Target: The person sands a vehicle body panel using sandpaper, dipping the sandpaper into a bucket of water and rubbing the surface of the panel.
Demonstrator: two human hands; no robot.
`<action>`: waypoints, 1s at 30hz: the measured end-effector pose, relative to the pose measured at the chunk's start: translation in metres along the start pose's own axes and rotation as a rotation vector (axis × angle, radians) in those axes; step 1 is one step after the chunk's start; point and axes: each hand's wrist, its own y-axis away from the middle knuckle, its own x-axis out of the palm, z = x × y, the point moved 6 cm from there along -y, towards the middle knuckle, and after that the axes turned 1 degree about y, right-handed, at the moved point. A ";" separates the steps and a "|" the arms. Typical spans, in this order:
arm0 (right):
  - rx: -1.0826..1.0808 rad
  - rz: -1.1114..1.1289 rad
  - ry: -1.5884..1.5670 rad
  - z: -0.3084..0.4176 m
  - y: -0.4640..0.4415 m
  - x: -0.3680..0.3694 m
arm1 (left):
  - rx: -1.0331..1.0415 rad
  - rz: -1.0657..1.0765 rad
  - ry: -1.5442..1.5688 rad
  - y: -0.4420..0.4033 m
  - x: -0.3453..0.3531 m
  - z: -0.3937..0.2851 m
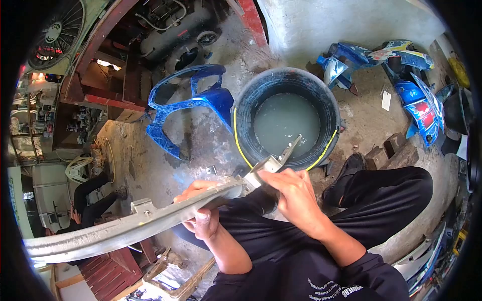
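Note:
A long, curved grey plastic panel, worn and scuffed with bracket tabs, stretches from the lower left to the rim of the bucket. My left hand grips it near its right half, thumb in front and fingers behind. At its bracketed right end, my right hand is closed with curled fingers on the panel. Whether a small pad or sheet lies under those fingers is hidden. Just beyond is a black bucket with cloudy grey water inside, and the panel's narrow tip extends over it.
A scuffed blue frame-shaped panel stands left of the bucket. Blue motorcycle fairings lie at the right, near a wooden block. A compressor tank and red-framed bench stand behind. Another person's legs show at left.

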 end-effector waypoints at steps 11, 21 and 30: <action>0.099 -0.096 0.217 -0.004 0.004 -0.002 | 0.005 -0.051 -0.045 0.005 0.002 -0.005; 0.043 -0.036 0.184 0.005 -0.001 -0.002 | 0.000 -0.088 -0.018 0.008 -0.006 -0.003; -0.098 -0.108 0.177 0.021 0.002 -0.010 | 0.007 -0.015 0.058 0.008 -0.007 -0.002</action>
